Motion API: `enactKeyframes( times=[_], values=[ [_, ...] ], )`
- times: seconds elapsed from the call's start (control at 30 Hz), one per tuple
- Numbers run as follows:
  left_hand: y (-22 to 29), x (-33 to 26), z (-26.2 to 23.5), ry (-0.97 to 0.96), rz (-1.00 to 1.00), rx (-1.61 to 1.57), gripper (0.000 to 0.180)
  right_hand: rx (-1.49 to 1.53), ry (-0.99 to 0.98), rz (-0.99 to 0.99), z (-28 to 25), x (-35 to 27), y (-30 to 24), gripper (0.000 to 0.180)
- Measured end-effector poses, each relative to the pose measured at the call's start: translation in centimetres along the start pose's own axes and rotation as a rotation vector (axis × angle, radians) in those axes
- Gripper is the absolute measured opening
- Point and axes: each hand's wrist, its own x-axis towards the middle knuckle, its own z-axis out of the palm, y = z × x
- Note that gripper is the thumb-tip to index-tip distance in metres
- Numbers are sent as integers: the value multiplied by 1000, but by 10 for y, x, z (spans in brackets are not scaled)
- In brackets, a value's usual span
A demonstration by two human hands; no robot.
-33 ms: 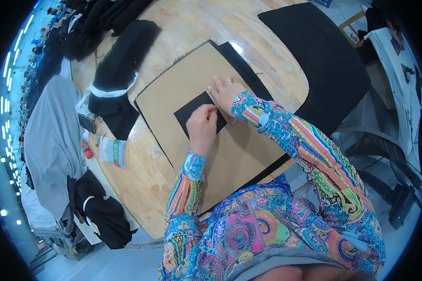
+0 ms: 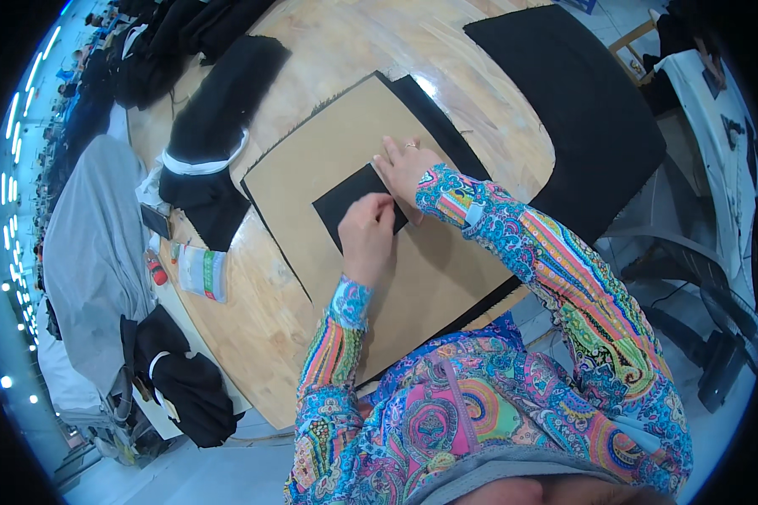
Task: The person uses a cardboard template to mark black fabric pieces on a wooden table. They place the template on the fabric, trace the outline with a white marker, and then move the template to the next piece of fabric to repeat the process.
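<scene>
A tan board (image 2: 434,278) lies flat on black cloth pieces (image 2: 446,122) whose rough edges show past its sides. Near the middle of the board is a black rectangle (image 2: 335,202); whether it is cloth seen through a cutout or a separate piece I cannot tell. Over that rectangle, my left hand (image 2: 368,236) is closed in a pinch, and anything between its fingertips is hidden. My right hand (image 2: 406,172) rests flat, fingers stretched, on the board along the rectangle's right edge.
The wooden table (image 2: 261,337) also carries a large black cloth panel (image 2: 573,101) at far right and a black bundle tied with white cloth (image 2: 200,167) at left. A clear packet (image 2: 202,273) lies near the left edge. A black fan (image 2: 707,337) stands at right.
My left hand has shifted slightly to the right and toward me, still pinched. My right hand stays in place.
</scene>
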Motion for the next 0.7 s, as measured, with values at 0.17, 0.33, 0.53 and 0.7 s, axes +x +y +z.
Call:
enactKeyframes(
  times=[0.17, 0.33, 0.53, 0.7],
  values=[
    [11, -28, -6, -62, 79, -6, 4, -29, -39, -3, -10, -4, -5, 122],
    [7, -43, -29, 39, 123, -168, 10, 31, 26, -1, 3, 4, 0, 121],
    [-32, -101, -82, 310, -307, -116, 22, 336, 194, -56, 12, -30, 16, 100],
    [-52, -125, -67, 276, -223, 115, 29, 680, 452, 168, 49, -53, 49, 83]
  ],
)
